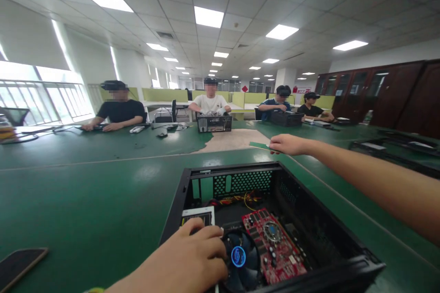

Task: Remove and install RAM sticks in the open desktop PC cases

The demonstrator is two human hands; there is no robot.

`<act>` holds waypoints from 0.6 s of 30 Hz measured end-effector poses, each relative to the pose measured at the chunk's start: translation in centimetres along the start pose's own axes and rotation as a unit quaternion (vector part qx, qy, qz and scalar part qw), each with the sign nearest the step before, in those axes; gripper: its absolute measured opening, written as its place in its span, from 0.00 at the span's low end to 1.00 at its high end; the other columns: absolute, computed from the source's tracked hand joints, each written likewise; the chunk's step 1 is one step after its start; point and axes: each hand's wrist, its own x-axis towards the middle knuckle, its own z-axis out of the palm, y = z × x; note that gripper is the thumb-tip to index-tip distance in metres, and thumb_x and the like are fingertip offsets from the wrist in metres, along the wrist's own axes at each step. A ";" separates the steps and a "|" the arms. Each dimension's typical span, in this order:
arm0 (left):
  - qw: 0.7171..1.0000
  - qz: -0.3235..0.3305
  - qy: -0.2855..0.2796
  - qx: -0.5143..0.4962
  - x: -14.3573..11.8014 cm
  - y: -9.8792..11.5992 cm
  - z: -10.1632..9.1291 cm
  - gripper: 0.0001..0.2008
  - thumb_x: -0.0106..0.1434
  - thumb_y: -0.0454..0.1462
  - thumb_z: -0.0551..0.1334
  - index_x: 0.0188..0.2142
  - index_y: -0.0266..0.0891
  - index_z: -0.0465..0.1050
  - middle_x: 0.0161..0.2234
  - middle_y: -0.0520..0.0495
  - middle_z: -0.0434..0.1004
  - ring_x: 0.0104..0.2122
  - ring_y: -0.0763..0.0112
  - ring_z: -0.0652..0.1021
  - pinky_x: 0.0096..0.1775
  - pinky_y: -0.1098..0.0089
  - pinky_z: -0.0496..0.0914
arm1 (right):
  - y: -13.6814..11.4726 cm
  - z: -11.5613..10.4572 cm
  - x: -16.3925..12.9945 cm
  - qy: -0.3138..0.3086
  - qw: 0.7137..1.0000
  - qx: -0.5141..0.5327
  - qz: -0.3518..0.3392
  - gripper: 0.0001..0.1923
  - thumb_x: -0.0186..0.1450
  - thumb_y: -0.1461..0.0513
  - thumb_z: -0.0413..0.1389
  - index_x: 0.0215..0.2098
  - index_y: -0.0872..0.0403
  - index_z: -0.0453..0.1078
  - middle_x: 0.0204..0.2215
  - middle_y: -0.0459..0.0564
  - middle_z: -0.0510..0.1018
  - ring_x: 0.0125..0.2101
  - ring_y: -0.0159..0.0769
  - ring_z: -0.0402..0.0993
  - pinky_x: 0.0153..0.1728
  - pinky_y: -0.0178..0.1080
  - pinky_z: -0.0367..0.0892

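An open black computer case (343,242) sits on the green table in front of me. Inside it lie a red circuit board (275,251) and a black cooling fan (240,261) with a blue centre. My left hand (192,258) rests inside the case, fingers bent on the fan's left edge beside a white-framed part (199,214). My right hand (288,144) is stretched out beyond the case over the table, pinching a thin green card (260,146) by its end.
A dark phone (19,263) lies at the near left on the green table (85,192). Several people sit across the table with other black cases (214,123). A worn bare patch (233,139) marks the table's middle. Dark cabinets line the right wall.
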 end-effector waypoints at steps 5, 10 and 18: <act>0.994 -0.029 0.068 0.075 -2.0 0.4 1.4 0.11 0.62 0.39 0.58 0.44 0.52 0.71 0.49 0.55 0.73 0.51 0.63 0.69 0.48 0.66 0.63 | -0.5 6.7 1.5 0.063 0.997 -0.036 -0.005 0.15 0.68 0.58 0.41 0.34 0.55 0.67 0.35 0.51 0.75 0.36 0.35 0.69 0.37 0.34 0.60; 0.984 -0.088 0.127 0.086 -3.4 -1.0 -0.7 0.26 0.53 0.54 0.63 0.50 0.53 0.68 0.50 0.49 0.71 0.49 0.58 0.69 0.50 0.59 0.62 | 1.3 7.4 -0.3 0.074 0.994 -0.072 0.045 0.16 0.68 0.58 0.40 0.34 0.55 0.67 0.33 0.53 0.76 0.36 0.37 0.70 0.34 0.35 0.58; 0.877 -0.397 0.258 -0.086 -4.1 -12.2 0.4 0.52 0.44 0.66 0.56 0.59 0.33 0.59 0.56 0.33 0.65 0.54 0.47 0.67 0.54 0.53 0.62 | 1.0 6.4 -11.7 0.050 0.982 -0.113 0.145 0.16 0.67 0.58 0.40 0.29 0.54 0.65 0.30 0.56 0.76 0.31 0.43 0.73 0.29 0.38 0.57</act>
